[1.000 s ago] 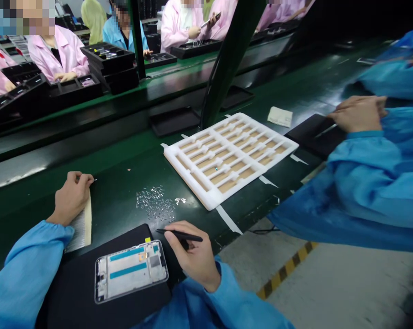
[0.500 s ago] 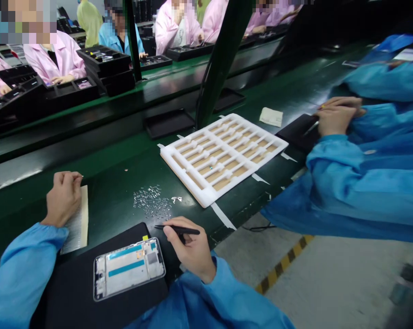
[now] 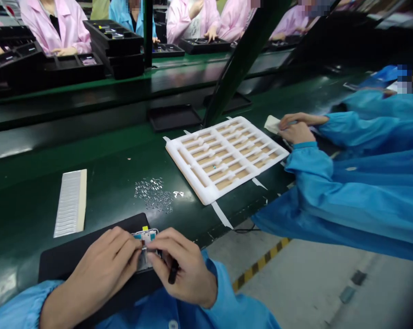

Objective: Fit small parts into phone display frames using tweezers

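Note:
On a black mat lies a phone mid-frame, mostly hidden under my hands. My left hand has its fingertips on the frame's edge and seems to grip it. My right hand meets it there, holding black tweezers with the tip hidden in my fingers. A tiny metal piece shows between my hands. Left of the mat, a strip of white labels lies on the green belt, touching neither hand.
Small metal parts lie scattered beyond the mat. A white foam tray stands further along the belt. A co-worker's blue sleeves and hands reach in at right. Behind a green post, people in pink work at black trays.
My left hand has left the label strip and moved onto the phone frame. My right hand with the tweezers has closed in on the frame. The co-worker's hands have moved toward the small white paper.

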A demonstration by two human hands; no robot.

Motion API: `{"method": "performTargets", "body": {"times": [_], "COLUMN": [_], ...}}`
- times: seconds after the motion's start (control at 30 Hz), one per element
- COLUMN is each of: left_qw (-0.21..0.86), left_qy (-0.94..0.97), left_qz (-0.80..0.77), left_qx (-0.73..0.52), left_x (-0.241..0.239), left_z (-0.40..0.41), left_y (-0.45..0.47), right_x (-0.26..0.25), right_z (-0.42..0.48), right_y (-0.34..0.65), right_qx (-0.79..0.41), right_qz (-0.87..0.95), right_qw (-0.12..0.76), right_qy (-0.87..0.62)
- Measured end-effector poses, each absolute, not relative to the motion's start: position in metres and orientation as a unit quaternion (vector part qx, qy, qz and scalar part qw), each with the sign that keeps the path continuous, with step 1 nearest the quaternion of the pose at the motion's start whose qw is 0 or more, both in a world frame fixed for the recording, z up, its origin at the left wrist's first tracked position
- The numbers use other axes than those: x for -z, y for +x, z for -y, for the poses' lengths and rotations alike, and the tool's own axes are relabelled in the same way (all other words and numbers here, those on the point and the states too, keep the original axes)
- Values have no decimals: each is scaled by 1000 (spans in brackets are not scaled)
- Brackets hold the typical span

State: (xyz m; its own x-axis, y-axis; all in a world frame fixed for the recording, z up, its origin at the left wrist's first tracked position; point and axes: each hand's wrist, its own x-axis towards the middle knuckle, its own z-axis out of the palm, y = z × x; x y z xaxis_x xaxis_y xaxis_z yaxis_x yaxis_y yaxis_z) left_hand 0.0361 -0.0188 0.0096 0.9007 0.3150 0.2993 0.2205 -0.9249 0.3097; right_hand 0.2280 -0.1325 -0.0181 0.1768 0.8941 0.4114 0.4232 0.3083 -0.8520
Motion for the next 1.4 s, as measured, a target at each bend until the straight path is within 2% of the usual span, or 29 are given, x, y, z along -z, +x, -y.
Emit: {"method": "performTargets", "body": {"times": [0.2, 0.4, 0.53, 0.73, 0.9, 1.4], "left_qw": [52, 42, -7, -75, -82, -84], "left_qy": [973, 969, 965, 977, 972, 973], "left_qz": [-107, -144, -218, -172, -174, -151], "left_qx": [-198, -196, -146, -102, -136, -152], "left_x": [-5, -2, 0, 3, 2, 8], "left_z": [19, 20, 17, 21, 25, 23], "left_y": [37, 29, 15, 5, 5, 13], "right_x": [22, 28, 35, 45, 43, 30], "right_z": [129, 129, 123, 116, 114, 120], "right_y": [221, 225, 234, 238, 235, 226], "right_qx": [-217, -201, -170, -159, -144, 49], "right_qz": [631, 647, 655, 676, 685, 759], "right_qw": [507, 464, 415, 379, 369, 215], "right_qy": [-545, -571, -608, -612, -611, -613]}}
